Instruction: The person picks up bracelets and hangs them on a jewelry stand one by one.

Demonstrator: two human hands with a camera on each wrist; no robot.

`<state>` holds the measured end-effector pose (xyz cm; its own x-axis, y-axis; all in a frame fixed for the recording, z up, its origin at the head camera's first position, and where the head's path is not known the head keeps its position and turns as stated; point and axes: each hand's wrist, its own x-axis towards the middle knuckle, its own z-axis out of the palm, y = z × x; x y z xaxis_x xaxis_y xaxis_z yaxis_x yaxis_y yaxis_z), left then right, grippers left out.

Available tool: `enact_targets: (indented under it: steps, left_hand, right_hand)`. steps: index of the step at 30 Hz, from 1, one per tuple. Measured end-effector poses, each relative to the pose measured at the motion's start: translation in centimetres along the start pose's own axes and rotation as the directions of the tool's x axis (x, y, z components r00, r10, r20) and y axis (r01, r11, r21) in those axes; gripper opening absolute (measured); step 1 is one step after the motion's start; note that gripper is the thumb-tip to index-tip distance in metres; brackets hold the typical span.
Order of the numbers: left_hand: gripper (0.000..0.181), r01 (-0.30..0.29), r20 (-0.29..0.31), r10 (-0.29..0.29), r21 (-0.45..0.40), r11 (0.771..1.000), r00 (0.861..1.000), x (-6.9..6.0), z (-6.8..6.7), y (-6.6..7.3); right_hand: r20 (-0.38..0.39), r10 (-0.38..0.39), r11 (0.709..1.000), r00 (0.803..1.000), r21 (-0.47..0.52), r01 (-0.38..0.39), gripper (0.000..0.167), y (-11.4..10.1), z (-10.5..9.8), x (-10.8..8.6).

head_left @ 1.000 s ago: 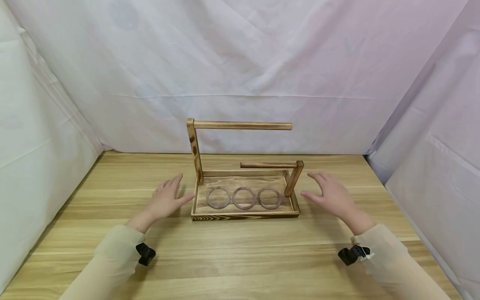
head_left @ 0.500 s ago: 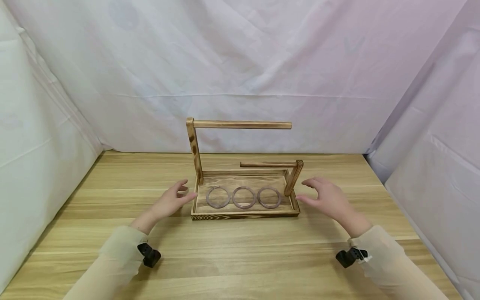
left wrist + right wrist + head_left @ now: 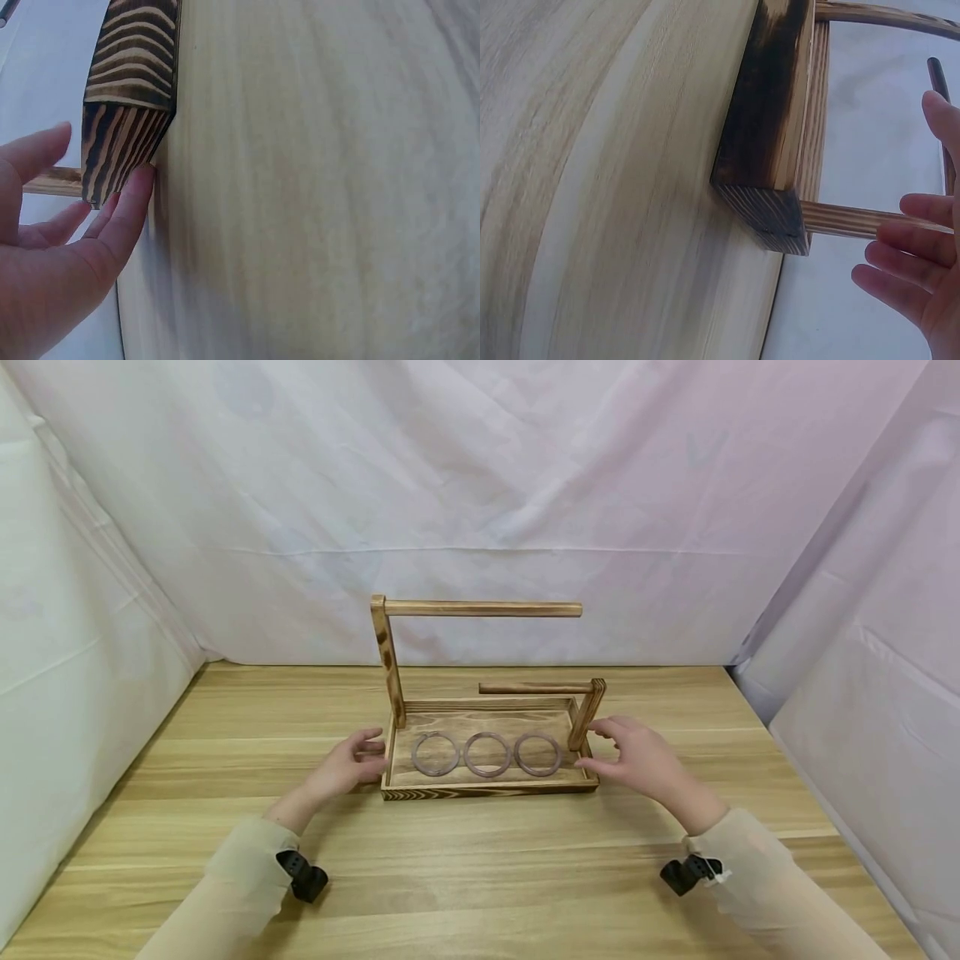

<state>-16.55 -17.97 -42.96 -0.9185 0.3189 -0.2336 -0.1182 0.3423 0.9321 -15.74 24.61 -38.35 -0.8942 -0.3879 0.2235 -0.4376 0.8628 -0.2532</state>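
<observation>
A wooden tray stand [image 3: 491, 791] lies across the table, with a tall left post [image 3: 387, 668] and bar [image 3: 483, 609] and a shorter right post [image 3: 588, 717] and bar [image 3: 534, 688]. Three translucent purplish bangles, a left one [image 3: 416, 767], a middle one [image 3: 468, 763] and a right one [image 3: 558, 763], lie flat in a row inside. My left hand [image 3: 347, 768] is at the left end, its fingertips against the end wall [image 3: 120, 142] in the left wrist view. By the right post, my right hand [image 3: 637, 758] has relaxed, parted fingers; contact there cannot be told.
The wood-grain table [image 3: 480, 877] ends at a pale cloth backdrop [image 3: 480, 510]. Cloth walls also hang at the left [image 3: 75, 635] and right [image 3: 870, 635]. Small black cameras sit on the left wrist [image 3: 303, 877] and right wrist [image 3: 690, 875].
Both hands have moved inward to the ends of the tray stand, their fingers bending a little. The stand and bangles stay in place.
</observation>
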Motion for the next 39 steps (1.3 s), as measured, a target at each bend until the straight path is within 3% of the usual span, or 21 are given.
enact_targets:
  steps: [12,34,39]
  left_hand:
    - [0.062,0.009,0.022,-0.007,-0.081,0.997,1.0,0.0,0.4,-0.6]
    - [0.06,0.022,0.016,-0.02,-0.107,0.994,1.0,-0.1,0.6,-0.2]
    - [0.06,0.022,0.019,-0.019,-0.119,0.993,1.0,-0.1,0.5,-0.3]
  right_hand:
    - [0.083,-0.032,0.998,0.996,0.049,0.028,0.059,-1.2,0.7,0.7]
    - [0.195,-0.09,0.995,0.977,0.07,0.077,0.066,-2.9,2.7,3.2]
    - [0.212,-0.142,0.99,0.967,0.048,0.134,0.063,-3.0,3.3,3.9]
